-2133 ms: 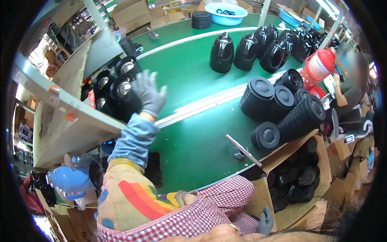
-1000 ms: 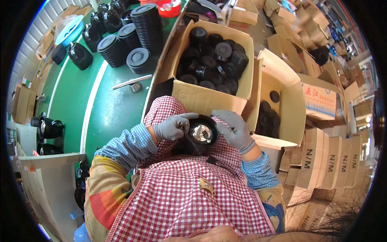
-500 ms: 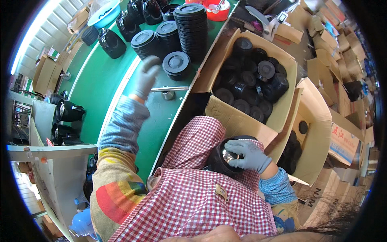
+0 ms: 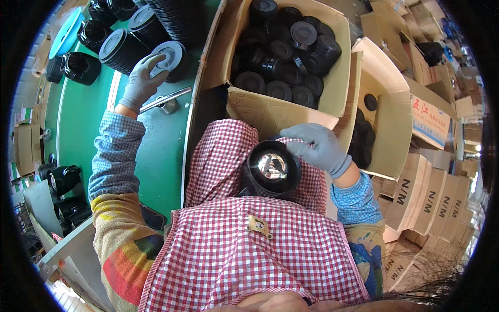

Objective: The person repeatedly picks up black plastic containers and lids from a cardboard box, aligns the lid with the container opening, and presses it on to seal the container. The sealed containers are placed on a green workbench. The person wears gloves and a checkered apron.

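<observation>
We have the black pot (image 4: 273,169) in our lap, its shiny mouth facing up, with the checked apron (image 4: 254,249) under and around it. Our gloved left grip (image 4: 140,85) is over the table (image 4: 88,130) at the near edge of a grey-topped lid (image 4: 169,55), thumb and fingers parted; we cannot tell whether they touch it, and nothing is clearly held. Our right grip (image 4: 317,146) is loosely open beside the pot's rim, fingers stretched toward it without closing round it; whether they touch is hard to say. We judge the pot the weak point: it sits on soft cloth with no firm hold, so a shift of our knees could tip or roll it. A careless fingertip could also smudge or scratch the shiny mouth. At the table, the metal bar (image 4: 176,98) lies just beside our left wrist, and a low sleeve might catch it. Taller lids stand close behind, so a clumsy pull could knock them, and stacked lids may come up two together.
</observation>
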The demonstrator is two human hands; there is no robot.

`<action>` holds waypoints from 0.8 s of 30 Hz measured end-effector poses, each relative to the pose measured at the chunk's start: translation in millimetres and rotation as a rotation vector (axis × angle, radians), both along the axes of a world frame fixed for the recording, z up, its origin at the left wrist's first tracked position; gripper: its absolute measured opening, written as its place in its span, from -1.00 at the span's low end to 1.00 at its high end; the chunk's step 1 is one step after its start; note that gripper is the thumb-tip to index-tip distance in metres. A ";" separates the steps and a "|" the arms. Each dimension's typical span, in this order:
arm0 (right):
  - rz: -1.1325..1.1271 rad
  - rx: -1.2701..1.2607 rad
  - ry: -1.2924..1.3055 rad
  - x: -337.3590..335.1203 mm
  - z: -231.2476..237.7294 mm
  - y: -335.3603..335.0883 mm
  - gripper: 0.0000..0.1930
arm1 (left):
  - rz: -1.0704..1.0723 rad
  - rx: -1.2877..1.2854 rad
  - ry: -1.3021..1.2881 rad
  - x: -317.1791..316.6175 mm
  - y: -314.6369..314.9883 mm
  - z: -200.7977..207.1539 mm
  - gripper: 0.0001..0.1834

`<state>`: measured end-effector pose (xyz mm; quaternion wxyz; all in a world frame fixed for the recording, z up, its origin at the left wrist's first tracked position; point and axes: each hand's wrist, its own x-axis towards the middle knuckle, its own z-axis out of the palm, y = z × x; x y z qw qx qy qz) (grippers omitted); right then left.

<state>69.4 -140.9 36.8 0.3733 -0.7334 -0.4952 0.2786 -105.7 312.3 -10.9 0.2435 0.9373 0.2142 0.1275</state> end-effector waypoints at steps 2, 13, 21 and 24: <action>0.144 -0.003 -0.067 -12.0 -2.8 6.6 -0.55 | 0.028 0.069 0.075 0.2 1.8 0.4 -0.39; -0.762 0.190 -0.149 49.3 -73.8 -100.0 -0.67 | 0.020 0.531 0.139 -4.5 -14.9 3.0 -0.30; -1.332 -0.340 -0.056 153.6 -196.5 -342.1 -0.54 | -0.609 -0.343 0.055 38.7 -205.9 11.6 -0.37; -1.094 -0.681 0.069 186.4 -242.7 -339.5 -0.44 | -0.490 -0.602 0.204 36.4 -235.7 -22.9 -0.38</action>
